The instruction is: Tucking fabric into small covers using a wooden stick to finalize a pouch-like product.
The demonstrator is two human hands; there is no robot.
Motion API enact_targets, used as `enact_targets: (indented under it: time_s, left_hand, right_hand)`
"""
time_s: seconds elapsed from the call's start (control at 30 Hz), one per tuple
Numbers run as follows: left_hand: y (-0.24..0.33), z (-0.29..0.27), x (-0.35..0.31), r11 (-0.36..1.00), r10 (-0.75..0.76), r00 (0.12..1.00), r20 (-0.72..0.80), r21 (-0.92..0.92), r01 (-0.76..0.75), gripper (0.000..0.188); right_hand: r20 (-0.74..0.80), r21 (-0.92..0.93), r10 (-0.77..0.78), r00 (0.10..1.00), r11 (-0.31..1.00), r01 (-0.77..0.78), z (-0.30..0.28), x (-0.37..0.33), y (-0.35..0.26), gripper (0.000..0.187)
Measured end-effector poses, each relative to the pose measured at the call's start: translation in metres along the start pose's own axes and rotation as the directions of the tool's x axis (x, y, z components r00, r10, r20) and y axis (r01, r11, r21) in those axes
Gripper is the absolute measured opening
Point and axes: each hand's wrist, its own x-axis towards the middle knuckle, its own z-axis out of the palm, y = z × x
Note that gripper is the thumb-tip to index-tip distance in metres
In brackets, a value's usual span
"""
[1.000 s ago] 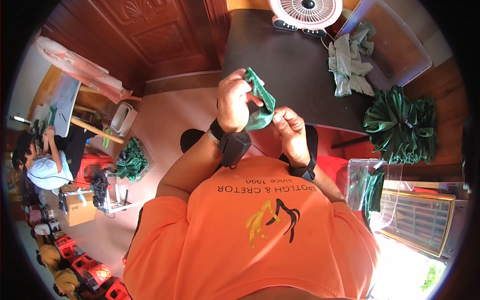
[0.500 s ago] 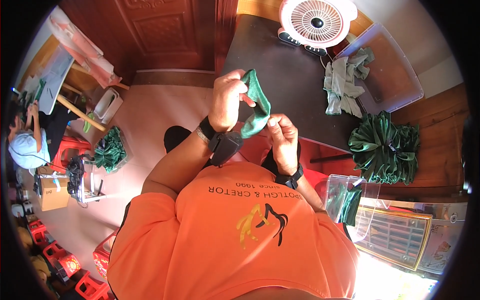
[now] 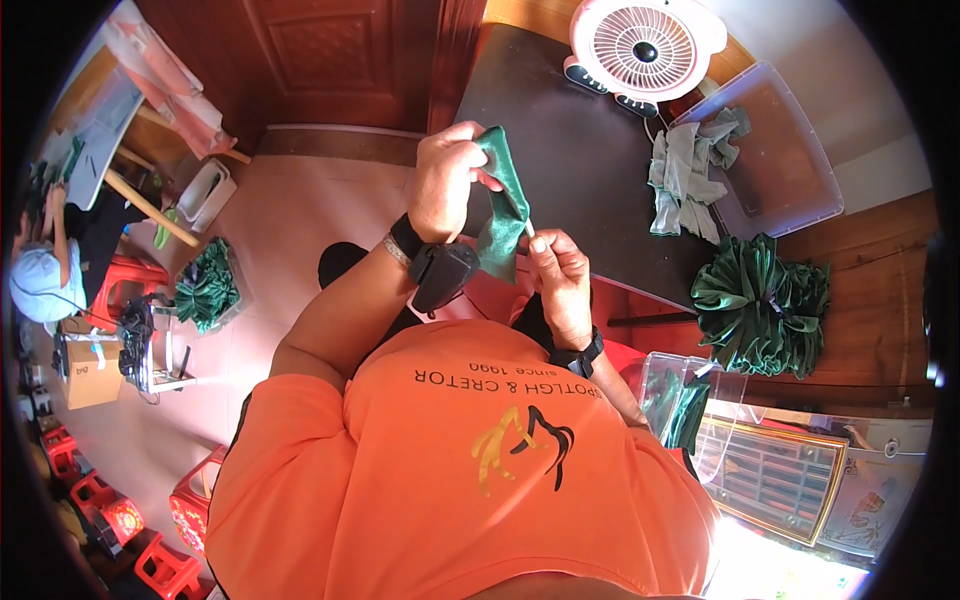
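A green velvety fabric piece (image 3: 508,190) hangs from my left hand (image 3: 445,185), whose thumb and fingers are closed on its upper end. The strip looks folded, and its lower part drapes down beside my left wrist. To the right, my right hand (image 3: 562,285) pinches a thin pale strip (image 3: 530,228) between thumb and forefinger, at the fabric's right edge. How the pale strip meets the fabric is too small to tell. Both hands are in the air in front of the dark table (image 3: 560,150).
On the table stand a pink fan (image 3: 645,50), grey-green cloth strips (image 3: 685,180), a clear plastic bin (image 3: 790,150) and a bundle of gathered green fabric (image 3: 765,305). A clear box (image 3: 655,385) with green pieces is by my right elbow. A person (image 3: 50,280) sits far left.
The fabric has swung to hang more upright and looks flatter. A pale strip now shows between it and my right fingers, which no longer touch the cloth directly.
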Motion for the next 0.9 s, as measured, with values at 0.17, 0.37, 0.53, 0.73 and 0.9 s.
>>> enact_targets:
  time_s: [0.17, 0.37, 0.53, 0.73, 0.9]
  left_hand:
    - [-0.015, 0.013, -0.01, 0.999, -0.042, 0.999, 0.004, -0.008, 0.042, 0.021]
    - [0.017, -0.002, -0.003, 1.0, 0.01, 1.0, 0.002, -0.009, -0.01, 0.035]
    - [0.031, -0.001, -0.011, 0.992, 0.082, 0.982, 0.17, 0.083, -0.097, 0.04]
    - [0.022, 0.003, -0.015, 0.999, 0.024, 0.986, 0.166, -0.03, -0.019, 0.028]
    - [0.014, 0.007, -0.022, 0.98, 0.1, 0.989, 0.108, 0.16, -0.117, 0.028]
  right_hand:
    - [-0.027, 0.153, 0.092, 0.995, 0.984, -0.087, 0.004, 0.004, -0.003, 0.016]
    - [-0.06, -0.094, -0.101, 0.993, 0.991, 0.095, -0.007, 0.01, -0.008, 0.011]
    - [-0.022, -0.13, -0.04, 0.999, 0.991, 0.037, -0.012, 0.007, -0.009, 0.009]
    - [-0.081, -0.099, -0.046, 0.996, 0.994, 0.038, -0.005, 0.005, -0.007, 0.008]
    - [-0.103, -0.134, -0.072, 0.992, 0.989, 0.058, -0.004, 0.004, -0.011, 0.007]
